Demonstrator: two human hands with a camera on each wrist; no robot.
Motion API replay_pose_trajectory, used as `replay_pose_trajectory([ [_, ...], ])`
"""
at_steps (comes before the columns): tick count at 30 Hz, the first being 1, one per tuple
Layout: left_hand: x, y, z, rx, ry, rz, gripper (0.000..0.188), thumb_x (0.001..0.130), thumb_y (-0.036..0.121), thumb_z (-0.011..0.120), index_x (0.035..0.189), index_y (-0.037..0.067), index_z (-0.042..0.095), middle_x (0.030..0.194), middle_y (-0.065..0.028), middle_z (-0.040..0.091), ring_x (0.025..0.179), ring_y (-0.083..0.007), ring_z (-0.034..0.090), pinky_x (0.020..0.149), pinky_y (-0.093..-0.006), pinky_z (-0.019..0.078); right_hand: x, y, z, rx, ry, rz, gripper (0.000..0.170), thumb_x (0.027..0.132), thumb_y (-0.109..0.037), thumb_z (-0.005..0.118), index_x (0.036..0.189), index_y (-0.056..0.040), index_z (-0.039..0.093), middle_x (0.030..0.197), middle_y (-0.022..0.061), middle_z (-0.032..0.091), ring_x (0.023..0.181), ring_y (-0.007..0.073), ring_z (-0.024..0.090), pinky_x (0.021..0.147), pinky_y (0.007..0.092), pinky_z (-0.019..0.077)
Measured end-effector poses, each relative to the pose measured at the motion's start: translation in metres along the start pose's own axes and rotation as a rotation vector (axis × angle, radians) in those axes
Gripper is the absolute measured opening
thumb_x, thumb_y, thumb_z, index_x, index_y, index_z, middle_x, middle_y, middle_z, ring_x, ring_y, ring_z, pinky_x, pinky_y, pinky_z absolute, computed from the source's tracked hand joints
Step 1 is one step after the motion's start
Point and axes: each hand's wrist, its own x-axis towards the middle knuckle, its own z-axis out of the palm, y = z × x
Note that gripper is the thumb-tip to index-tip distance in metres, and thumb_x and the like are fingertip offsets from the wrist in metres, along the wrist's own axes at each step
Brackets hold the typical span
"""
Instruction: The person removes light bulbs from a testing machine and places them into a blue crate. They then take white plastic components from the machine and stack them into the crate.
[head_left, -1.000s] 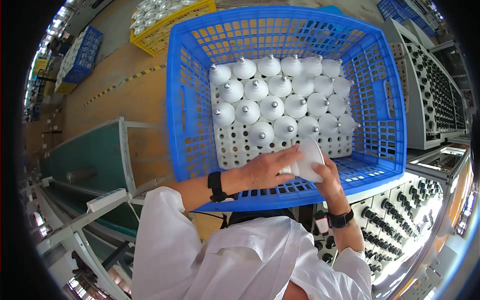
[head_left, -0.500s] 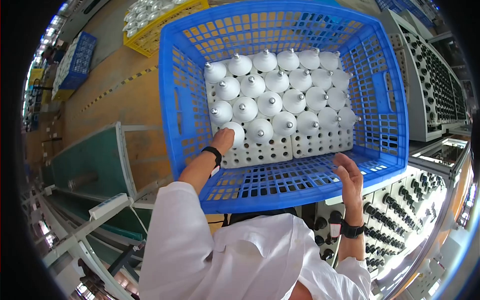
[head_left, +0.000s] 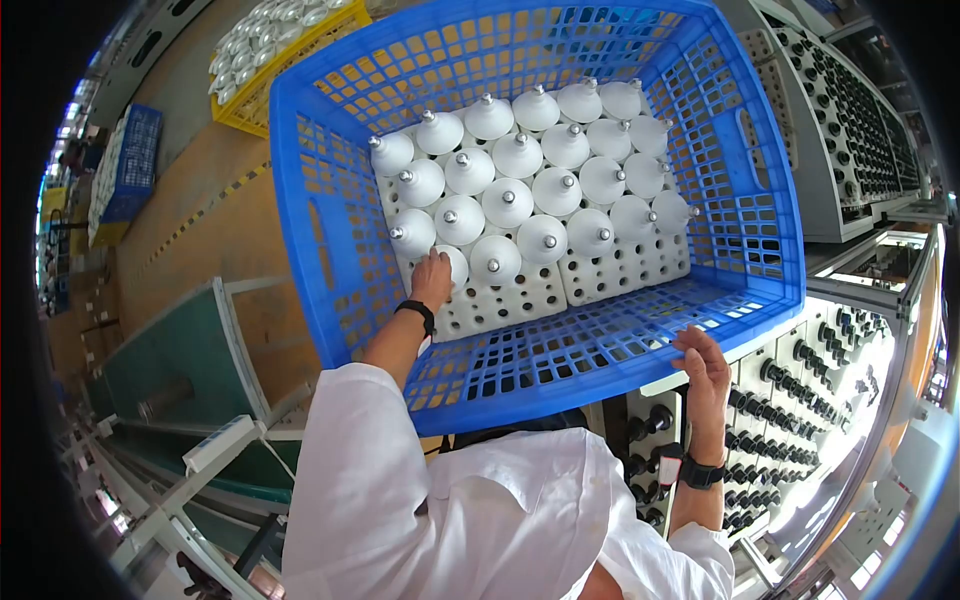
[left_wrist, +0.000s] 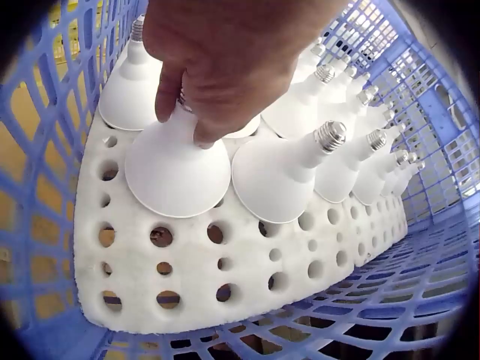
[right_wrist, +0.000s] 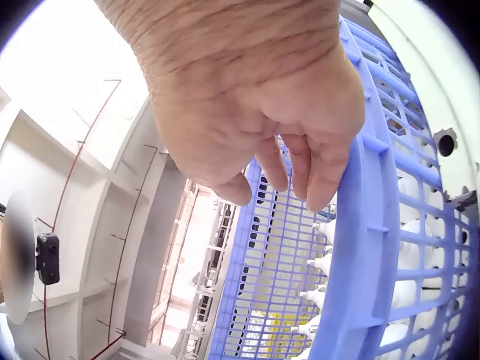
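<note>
My left hand (head_left: 432, 281) reaches down to the left end of the front row. Its fingers and thumb pinch the neck of a white reflector light bulb (left_wrist: 176, 169). That bulb's wide face sits down on the white foam tray (left_wrist: 135, 300), and its screw cap is mostly hidden by the fingers. Beside it stands another white bulb (left_wrist: 277, 176), metal cap up and tilted. My right hand (head_left: 705, 372) is at the front right rim of the blue crate (head_left: 540, 400), fingers relaxed and loosely bent, holding nothing.
Several more bulbs (head_left: 508, 203) stand in rows behind, caps up. A strip of holed foam shows along the front. Yellow crate (head_left: 262, 120) of bulbs stands far left; a green conveyor (head_left: 190, 350) runs at left. Racks of black sockets (head_left: 765, 420) stand at right.
A bulb held in both hands over the crate's front has gone to the left end of the front row with my left hand. My right hand let go and moved right.
</note>
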Motion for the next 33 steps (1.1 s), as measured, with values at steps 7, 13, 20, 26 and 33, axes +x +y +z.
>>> replay_pose_trajectory([
  [7, 0.006, 0.056, -0.004, -0.252, 0.088, 0.226, 0.054, 0.074, 0.02, 0.069, 0.118, 0.002, 0.044, 0.122, -0.0183, 0.049, 0.093, -0.0365, 0.06, 0.077, -0.0434, 0.0504, -0.01, 0.004, -0.004, 0.027, 0.045, -0.009, 0.039, 0.088, -0.023, 0.06, 0.119, -0.0002, 0.054, 0.109, 0.0087, 0.061, 0.097, 0.0178, 0.059, 0.076, 0.0273, 0.0485],
  [13, 0.036, 0.059, 0.038, -0.289, 0.072, 0.258, 0.024, 0.077, 0.01, 0.061, 0.096, 0.0, 0.051, 0.101, -0.0209, 0.059, 0.085, -0.0374, 0.061, 0.074, -0.0453, 0.0505, -0.022, 0.004, -0.018, -0.022, 0.083, -0.024, 0.038, 0.088, -0.022, 0.059, 0.118, 0.0004, 0.054, 0.107, 0.0106, 0.061, 0.097, 0.019, 0.059, 0.076, 0.0285, 0.0485],
  [20, 0.047, 0.015, 0.085, -0.409, 0.238, 0.371, 0.037, 0.081, 0.007, 0.049, 0.117, -0.003, 0.05, 0.113, -0.0263, 0.054, 0.108, -0.0389, 0.05, 0.095, -0.0427, 0.0392, -0.048, 0.03, -0.019, 0.056, 0.112, 0.085, 0.031, 0.089, -0.009, 0.052, 0.119, -0.0016, 0.055, 0.104, 0.0051, 0.061, 0.093, 0.0114, 0.056, 0.078, 0.025, 0.0459],
  [26, 0.041, 0.009, 0.006, -0.102, 0.197, 0.238, 0.058, 0.066, 0.014, 0.071, 0.117, -0.003, 0.05, 0.115, -0.0221, 0.057, 0.112, -0.0362, 0.051, 0.096, -0.0399, 0.0402, -0.097, 0.045, -0.062, 0.001, 0.261, -0.049, 0.038, 0.086, -0.014, 0.06, 0.122, -0.0035, 0.052, 0.104, 0.0077, 0.062, 0.093, 0.0125, 0.057, 0.077, 0.0264, 0.0476],
  [33, 0.027, 0.07, -0.176, -0.342, 0.568, 0.333, 0.035, 0.079, 0.015, 0.064, 0.112, 0.002, 0.06, 0.085, -0.0151, 0.066, 0.066, -0.0217, 0.061, 0.062, -0.0332, 0.0478, -0.21, 0.157, -0.243, -0.405, 1.071, 0.046, 0.056, 0.073, -0.018, 0.072, 0.12, 0.0022, 0.051, 0.109, 0.0195, 0.059, 0.098, 0.0287, 0.058, 0.086, 0.0352, 0.0463],
])
